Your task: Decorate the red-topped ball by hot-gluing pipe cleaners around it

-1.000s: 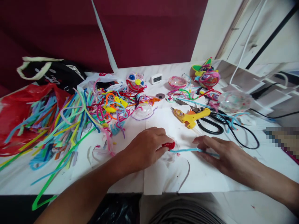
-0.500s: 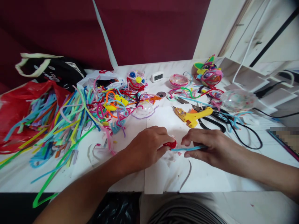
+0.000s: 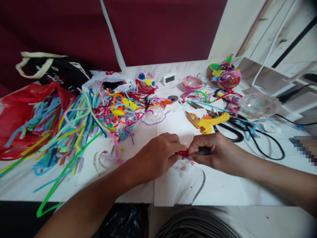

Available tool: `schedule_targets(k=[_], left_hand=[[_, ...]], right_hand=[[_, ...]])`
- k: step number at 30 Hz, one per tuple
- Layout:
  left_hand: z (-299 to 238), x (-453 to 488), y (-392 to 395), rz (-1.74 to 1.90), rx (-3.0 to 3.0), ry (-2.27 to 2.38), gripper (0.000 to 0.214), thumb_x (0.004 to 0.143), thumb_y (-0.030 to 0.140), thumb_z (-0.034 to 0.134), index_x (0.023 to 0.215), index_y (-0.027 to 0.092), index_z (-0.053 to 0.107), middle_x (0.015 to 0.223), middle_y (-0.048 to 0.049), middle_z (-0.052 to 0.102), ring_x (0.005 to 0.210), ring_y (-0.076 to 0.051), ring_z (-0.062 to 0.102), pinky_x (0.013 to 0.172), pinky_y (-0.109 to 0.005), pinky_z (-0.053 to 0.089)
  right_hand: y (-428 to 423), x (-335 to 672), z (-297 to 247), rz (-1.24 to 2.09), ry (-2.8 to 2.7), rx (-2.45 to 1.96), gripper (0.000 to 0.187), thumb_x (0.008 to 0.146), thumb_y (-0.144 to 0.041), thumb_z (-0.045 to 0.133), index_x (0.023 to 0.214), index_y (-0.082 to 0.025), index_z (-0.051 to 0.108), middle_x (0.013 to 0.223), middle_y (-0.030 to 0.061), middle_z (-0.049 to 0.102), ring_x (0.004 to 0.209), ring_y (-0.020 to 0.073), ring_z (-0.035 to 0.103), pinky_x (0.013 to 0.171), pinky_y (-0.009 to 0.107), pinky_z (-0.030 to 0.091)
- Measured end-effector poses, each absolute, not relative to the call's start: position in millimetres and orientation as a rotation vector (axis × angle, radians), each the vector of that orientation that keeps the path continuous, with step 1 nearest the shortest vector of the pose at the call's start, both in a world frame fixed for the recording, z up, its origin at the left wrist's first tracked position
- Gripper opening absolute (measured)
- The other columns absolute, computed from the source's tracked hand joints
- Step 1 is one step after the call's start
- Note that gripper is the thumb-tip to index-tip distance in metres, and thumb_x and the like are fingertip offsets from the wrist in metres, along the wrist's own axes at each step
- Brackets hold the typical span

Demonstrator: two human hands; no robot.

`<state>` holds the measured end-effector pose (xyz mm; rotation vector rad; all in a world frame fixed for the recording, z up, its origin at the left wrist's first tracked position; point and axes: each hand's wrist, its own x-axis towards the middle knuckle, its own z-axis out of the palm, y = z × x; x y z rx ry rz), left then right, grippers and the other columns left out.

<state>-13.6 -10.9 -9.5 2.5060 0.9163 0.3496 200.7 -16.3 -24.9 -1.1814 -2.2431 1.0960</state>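
Observation:
My left hand (image 3: 162,155) is closed on a small red coiled piece (image 3: 182,153), most of it hidden by my fingers. A light blue pipe cleaner (image 3: 204,151) runs from beside the red piece back under the fingers of my right hand (image 3: 216,152), which pinches it close against the red piece. The fingertips of both hands nearly meet over white paper (image 3: 168,188). Just beyond my right hand lies a yellow hot glue gun (image 3: 208,123), its nozzle pointing left, with black-handled scissors (image 3: 229,134) next to it.
Many coloured pipe cleaners (image 3: 71,132) spread over the left side, some spilling from a red plastic bag (image 3: 19,115). At the back stand a white digital clock (image 3: 168,78), a decorated ball (image 3: 145,82) and a clear plastic dome (image 3: 257,105). A black cable (image 3: 269,155) loops at right.
My right hand has moved left along the blue pipe cleaner, its fingers closing beside the red piece. My left hand keeps its hold. The view has shifted slightly.

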Motion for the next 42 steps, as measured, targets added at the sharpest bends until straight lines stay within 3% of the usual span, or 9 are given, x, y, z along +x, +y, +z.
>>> schedule_targets(k=[13,26,35,42], left_hand=[[-11,-13,-9,0.376,2.480,0.914,0.017,0.087,0.017,0.060,0.102,0.018,0.069,0.091,-0.0042,0.062,0.087,-0.016,0.058,0.079,-0.027,0.045],[-12,-13,-10,0.400,2.491,0.894,0.019,0.088,0.018,0.059,0.104,0.017,0.068,0.092,-0.0041,0.062,0.089,-0.017,0.058,0.081,-0.028,0.045],[-14,-7,-15,0.496,2.461,0.985,0.014,0.082,0.013,0.060,0.090,0.017,0.070,0.084,-0.0029,0.062,0.083,-0.016,0.058,0.078,-0.027,0.046],[-14,-5,-15,0.501,2.450,1.025,0.022,0.078,0.010,0.062,0.095,0.020,0.072,0.083,-0.0019,0.062,0.082,-0.016,0.059,0.075,-0.027,0.046]], right_hand=[[-11,190,-25,1.283,-2.116,-1.347,0.008,0.073,-0.024,0.061,0.068,-0.019,0.064,0.063,-0.0003,0.067,0.056,0.0113,0.058,0.050,0.022,0.043],[-7,188,-24,1.307,-2.114,-1.406,0.007,0.069,-0.025,0.063,0.066,-0.019,0.066,0.061,-0.0018,0.066,0.053,0.0098,0.054,0.050,0.022,0.042],[-7,187,-25,1.306,-2.101,-1.427,0.008,0.069,-0.026,0.065,0.064,-0.020,0.066,0.056,-0.0029,0.063,0.050,0.0082,0.050,0.045,0.020,0.037],[-3,200,-25,1.475,-2.069,-1.257,0.007,0.071,-0.024,0.066,0.075,-0.018,0.065,0.068,-0.0006,0.067,0.060,0.0102,0.057,0.053,0.022,0.043]])
